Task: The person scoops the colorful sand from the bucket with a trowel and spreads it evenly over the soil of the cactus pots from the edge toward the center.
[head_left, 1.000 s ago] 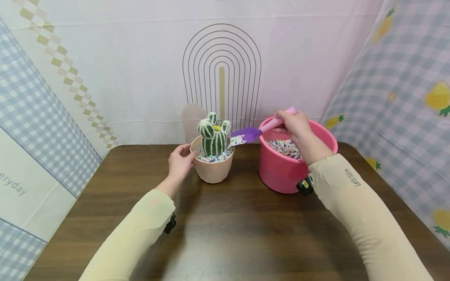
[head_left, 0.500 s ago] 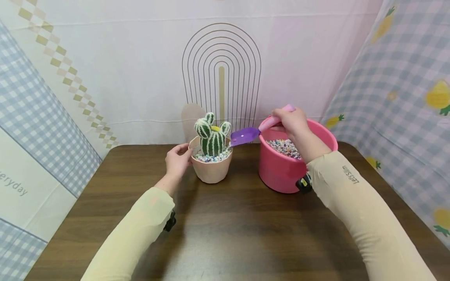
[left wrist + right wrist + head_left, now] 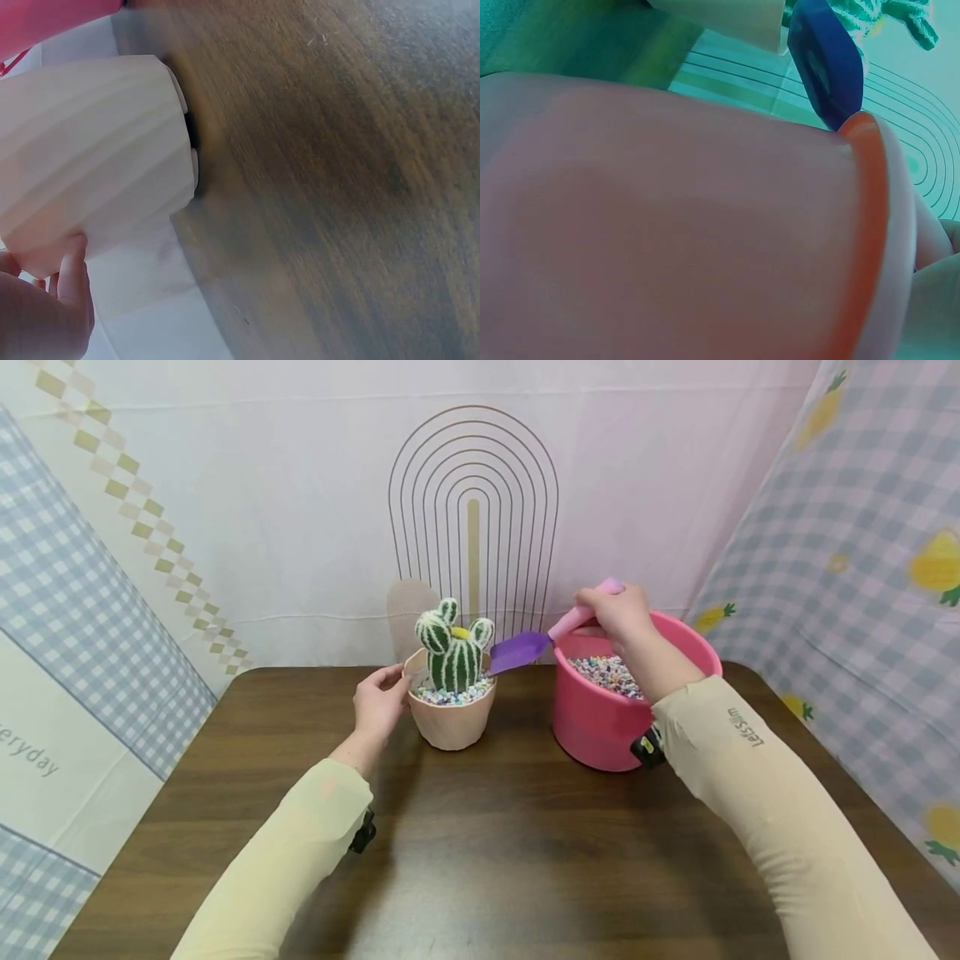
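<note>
Far left: left hand (image 3: 381, 697) at the pot's left rim, thumb and fingers pinching it; in the left wrist view one digit lies along the outer wall. Pot (image 3: 452, 727) upright on the table (image 3: 480, 852), left of centre, cactus (image 3: 453, 666) standing inside with pale gravel (image 3: 447, 697) around its base. Next, the scoop (image 3: 534, 646): purple blade leftmost, its tip at the pot's right rim, just beside the cactus; whether tip and rim touch, cannot tell. No gravel seen on the blade. Long axis slants down and leftward, from pink handle to tip, pointing at the pot; this is the relation that counts. Left hand is nearer the pot; right hand (image 3: 621, 614) is well apart from it, reaching it only by the scoop's length, fingers curled round the handle. Far right: bucket (image 3: 602, 735), upright, with mixed gravel (image 3: 611, 675) inside. Right hand is over its mouth; the scoop crosses its left rim, contact there unclear.
</note>
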The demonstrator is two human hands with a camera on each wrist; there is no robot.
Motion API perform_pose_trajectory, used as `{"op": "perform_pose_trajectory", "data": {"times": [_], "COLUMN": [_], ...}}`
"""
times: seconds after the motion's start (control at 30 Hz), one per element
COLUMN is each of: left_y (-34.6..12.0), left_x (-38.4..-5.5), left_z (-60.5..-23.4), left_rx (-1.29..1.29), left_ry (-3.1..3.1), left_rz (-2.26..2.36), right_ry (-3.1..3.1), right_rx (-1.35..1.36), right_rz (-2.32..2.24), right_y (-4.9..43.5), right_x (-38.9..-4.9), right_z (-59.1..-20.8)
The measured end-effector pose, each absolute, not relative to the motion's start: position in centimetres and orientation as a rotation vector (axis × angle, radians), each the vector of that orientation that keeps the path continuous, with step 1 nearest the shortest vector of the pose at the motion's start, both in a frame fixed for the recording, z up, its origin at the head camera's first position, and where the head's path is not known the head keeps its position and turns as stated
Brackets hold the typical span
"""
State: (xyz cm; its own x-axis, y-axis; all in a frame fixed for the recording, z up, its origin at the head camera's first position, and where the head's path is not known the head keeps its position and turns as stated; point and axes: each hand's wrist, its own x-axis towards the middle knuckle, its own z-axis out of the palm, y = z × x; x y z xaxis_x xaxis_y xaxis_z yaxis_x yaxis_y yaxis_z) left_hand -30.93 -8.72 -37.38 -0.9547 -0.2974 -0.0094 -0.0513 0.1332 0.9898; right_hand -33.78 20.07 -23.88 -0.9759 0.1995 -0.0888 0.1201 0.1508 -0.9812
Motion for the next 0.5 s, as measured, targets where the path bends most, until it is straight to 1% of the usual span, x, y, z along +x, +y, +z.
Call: {"op": "perform_pose_trajectory", "data": {"times": [0.3, 0.5], "left_y": [-8.6, -8.8], "left_x": [-30.7, -30.0], "left_z": [-37.5, -37.0], "left_rx": [0.352, 0.347], "left_ry": [-2.182, -2.075], "left_rz": [-1.937, -1.759], "right_ry": [-2.315, -2.226], "right_rx": [-0.354, -0.332], "right_rz": [2.045, 2.176], "right_y": [21.1, 22.7], "right_x": [-33.4, -33.0], "right_z": [-23.8, -23.1]}}
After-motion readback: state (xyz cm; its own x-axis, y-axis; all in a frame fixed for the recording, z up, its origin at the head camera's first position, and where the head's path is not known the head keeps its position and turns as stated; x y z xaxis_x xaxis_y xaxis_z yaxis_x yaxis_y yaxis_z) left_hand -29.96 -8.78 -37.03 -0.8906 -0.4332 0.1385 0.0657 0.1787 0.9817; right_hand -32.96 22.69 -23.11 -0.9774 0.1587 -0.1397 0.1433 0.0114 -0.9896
